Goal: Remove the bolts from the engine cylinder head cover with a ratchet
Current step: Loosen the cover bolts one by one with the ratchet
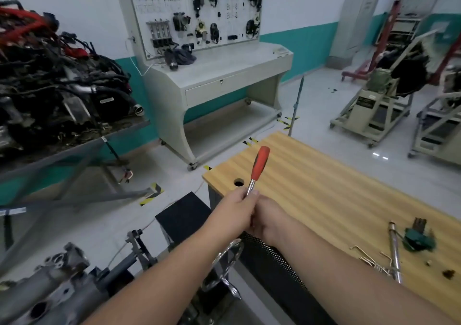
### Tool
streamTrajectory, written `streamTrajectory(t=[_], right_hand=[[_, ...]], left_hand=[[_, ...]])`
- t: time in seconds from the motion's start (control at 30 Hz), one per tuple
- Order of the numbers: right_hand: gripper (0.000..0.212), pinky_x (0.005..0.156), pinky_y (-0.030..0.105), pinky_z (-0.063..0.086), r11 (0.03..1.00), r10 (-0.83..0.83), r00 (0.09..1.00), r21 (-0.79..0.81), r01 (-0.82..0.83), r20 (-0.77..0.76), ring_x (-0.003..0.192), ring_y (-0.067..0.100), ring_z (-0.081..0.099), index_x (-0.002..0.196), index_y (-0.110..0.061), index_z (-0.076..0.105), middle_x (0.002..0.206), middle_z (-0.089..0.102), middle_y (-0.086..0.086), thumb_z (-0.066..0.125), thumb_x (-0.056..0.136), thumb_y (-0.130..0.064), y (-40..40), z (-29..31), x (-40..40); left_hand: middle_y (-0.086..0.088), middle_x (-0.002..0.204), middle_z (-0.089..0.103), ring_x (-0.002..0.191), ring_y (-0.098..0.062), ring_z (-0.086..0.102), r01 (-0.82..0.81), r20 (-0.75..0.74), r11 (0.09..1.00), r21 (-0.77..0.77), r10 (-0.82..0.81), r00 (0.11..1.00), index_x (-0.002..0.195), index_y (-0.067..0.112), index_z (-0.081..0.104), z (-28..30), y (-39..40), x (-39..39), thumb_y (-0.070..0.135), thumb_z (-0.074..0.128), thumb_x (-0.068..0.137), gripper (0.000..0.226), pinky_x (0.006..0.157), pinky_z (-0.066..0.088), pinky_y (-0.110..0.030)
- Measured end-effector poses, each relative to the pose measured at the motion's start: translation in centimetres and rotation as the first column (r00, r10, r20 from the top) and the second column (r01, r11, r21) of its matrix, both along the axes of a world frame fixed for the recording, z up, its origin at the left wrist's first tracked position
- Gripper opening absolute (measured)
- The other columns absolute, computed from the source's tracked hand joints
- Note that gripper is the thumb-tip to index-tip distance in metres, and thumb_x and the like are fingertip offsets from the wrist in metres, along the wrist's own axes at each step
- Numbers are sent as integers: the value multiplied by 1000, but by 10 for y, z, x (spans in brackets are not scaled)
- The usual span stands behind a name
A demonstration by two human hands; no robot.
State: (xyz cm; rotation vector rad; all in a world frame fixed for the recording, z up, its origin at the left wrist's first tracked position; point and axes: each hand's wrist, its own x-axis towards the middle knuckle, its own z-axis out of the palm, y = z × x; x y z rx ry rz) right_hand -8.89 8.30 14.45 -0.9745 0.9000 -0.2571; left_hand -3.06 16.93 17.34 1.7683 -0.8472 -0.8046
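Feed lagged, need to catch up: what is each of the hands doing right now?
Left hand: fingers curled round the metal shaft of the red-handled ratchet.
Right hand: also closed round the ratchet's lower end; the head is hidden.

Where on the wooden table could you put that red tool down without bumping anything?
The wooden table is bare from the round hole across its far end and middle. It is crowded at the near right: a metal rod, a green part and bent wire pieces. Both hands hold the ratchet.

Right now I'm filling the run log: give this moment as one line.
tool: ratchet raised, red handle up | left hand: grips shaft | right hand: grips lower end | engine: untouched
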Motion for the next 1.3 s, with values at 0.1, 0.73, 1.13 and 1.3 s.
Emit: streamTrajectory(t=[0.1,0.73,1.13,1.3], right_hand=[[27,69,30,43,992,-5,994,-126,-9,-106,63,15,56,77,-22,72,71,65,-2,54,96,-29,-26,3,-25],[41,61,29,47,555,292,866,-665,-499,-407,65,11,56,120,-30,58,79,60,-4,49,86,-8,-166,11,-142],[27,54,28,45,971,240,950,-41,-236,201,49,16,44,113,-18,67,68,56,4,44,100,-25,-182,17,-161],[25,46,26,38,981,143,940,83,-176,310,47,14,45,111,-12,66,80,64,8,47,96,-16,-192,16,-156]], left_hand=[[19,58,57,59,-7,55,50,57,999,10,-50,997,79,39,59,-7,-33,-9,42,61,80,4,65,46,-33],[9,98,64,69,0,56,202,312,968,148,-240,919,106,38,52,-26,-151,-63,17,69,86,34,58,45,-19],[6,64,49,58,-9,46,174,414,953,246,-266,871,74,21,51,-58,-157,-52,48,51,100,38,56,35,-31],[5,64,47,56,-10,43,173,433,965,198,-244,868,78,17,50,-61,-164,-49,49,50,100,39,56,35,-32]])
